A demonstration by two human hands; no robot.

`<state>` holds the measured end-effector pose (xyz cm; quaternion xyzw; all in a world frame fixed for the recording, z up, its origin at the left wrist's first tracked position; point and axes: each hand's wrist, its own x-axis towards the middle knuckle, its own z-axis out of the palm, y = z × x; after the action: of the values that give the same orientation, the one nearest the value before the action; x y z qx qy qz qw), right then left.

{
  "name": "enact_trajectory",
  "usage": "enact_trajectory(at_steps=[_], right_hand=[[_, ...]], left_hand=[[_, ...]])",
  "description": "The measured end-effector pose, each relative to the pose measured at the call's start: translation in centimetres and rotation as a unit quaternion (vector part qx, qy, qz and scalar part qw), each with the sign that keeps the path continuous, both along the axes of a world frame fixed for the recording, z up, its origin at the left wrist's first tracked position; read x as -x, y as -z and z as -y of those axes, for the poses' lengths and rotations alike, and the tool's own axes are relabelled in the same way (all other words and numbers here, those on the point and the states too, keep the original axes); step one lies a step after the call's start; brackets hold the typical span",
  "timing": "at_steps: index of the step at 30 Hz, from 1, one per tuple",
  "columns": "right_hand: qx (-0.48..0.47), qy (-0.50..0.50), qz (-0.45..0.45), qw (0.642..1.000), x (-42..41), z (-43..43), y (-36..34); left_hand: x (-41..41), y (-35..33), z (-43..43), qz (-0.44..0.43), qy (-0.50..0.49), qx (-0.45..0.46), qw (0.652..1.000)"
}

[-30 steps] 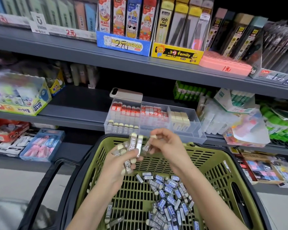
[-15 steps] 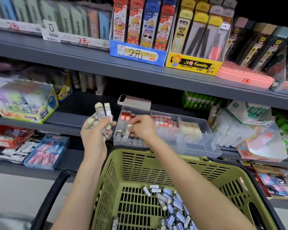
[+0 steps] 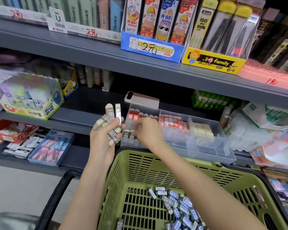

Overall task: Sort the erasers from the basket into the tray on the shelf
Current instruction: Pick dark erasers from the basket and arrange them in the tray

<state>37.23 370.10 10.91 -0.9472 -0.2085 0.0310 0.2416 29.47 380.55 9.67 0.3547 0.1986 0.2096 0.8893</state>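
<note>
Left hand [image 3: 105, 140] grips a fan of grey 2B erasers [image 3: 110, 116], just off the tray's [image 3: 206, 153] left edge. Right hand [image 3: 148, 131] is down in the front-left compartment, fingers curled over the grey row [image 3: 128, 135]. Too blurred to tell if I'm pinching one. I'd stand each upright, label out, snug against its neighbour. Loose erasers [image 3: 178, 206] wait toward the basket's [image 3: 156, 161] near right corner.
</note>
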Motion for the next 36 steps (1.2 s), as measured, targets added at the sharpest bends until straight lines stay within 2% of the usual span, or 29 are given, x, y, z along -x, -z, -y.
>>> enact_trajectory(at_steps=[2, 4, 5, 9, 12, 14, 16, 19, 21, 24, 30, 32, 33, 35, 36], right_hand=[[-0.106, 0.002, 0.015, 0.994, 0.1, 0.0, -1.5], [-0.25, -0.039, -0.082, 0.964, 0.3, -0.3, -3.4], [-0.278, -0.07, -0.134, 0.949, 0.3, -0.4, -4.1], [-0.282, -0.131, -0.213, 0.926, 0.6, -0.3, -5.0], [-0.338, -0.093, -0.242, 0.905, 0.1, 0.6, -5.3], [-0.361, -0.043, -0.221, 0.905, -0.8, 1.7, -5.6], [-0.322, 0.002, -0.166, 0.932, -1.5, 2.6, -5.4], [-0.115, 0.017, -0.046, 0.992, -1.7, 2.5, -4.0], [-0.039, 0.008, -0.019, 0.999, -1.2, 2.0, -2.8], [0.012, 0.002, -0.025, 1.0, -0.8, 1.0, -1.1], [0.031, -0.046, -0.079, 0.995, -1.0, 0.9, -0.7], [0.082, -0.078, -0.061, 0.992, -1.0, 1.1, -1.0], [0.102, -0.081, -0.024, 0.991, -1.1, 1.2, -1.1], [0.045, -0.071, 0.051, 0.995, -0.8, 1.3, -1.9], [-0.051, -0.069, 0.026, 0.996, -0.7, 1.4, -2.4]], left_hand=[[0.1, -0.2, 0.1, 0.006, -0.005, -0.024, 1.0], [0.3, -0.2, 0.2, 0.012, -0.005, -0.056, 0.998], [0.3, -0.2, 0.3, 0.016, -0.004, -0.073, 0.997], [0.6, -0.1, 0.6, 0.025, -0.007, -0.104, 0.994], [0.7, -0.1, 0.7, 0.025, -0.023, -0.095, 0.995], [0.7, -0.1, 0.5, 0.022, -0.034, -0.093, 0.995], [0.7, 0.0, 0.3, 0.013, -0.045, -0.094, 0.994], [0.8, 0.2, 0.1, -0.006, -0.061, -0.11, 0.992], [0.8, 0.3, 0.1, -0.014, -0.068, -0.125, 0.99], [0.8, 0.4, 0.0, -0.011, -0.077, -0.136, 0.988], [0.8, 0.3, 0.2, 0.005, -0.052, -0.147, 0.988], [0.8, 0.3, 0.3, 0.014, -0.043, -0.15, 0.988], [0.9, 0.3, 0.3, 0.02, -0.038, -0.153, 0.987], [1.0, 0.2, 0.3, 0.033, -0.026, -0.16, 0.986], [1.0, 0.2, 0.4, 0.041, -0.019, -0.167, 0.985]])
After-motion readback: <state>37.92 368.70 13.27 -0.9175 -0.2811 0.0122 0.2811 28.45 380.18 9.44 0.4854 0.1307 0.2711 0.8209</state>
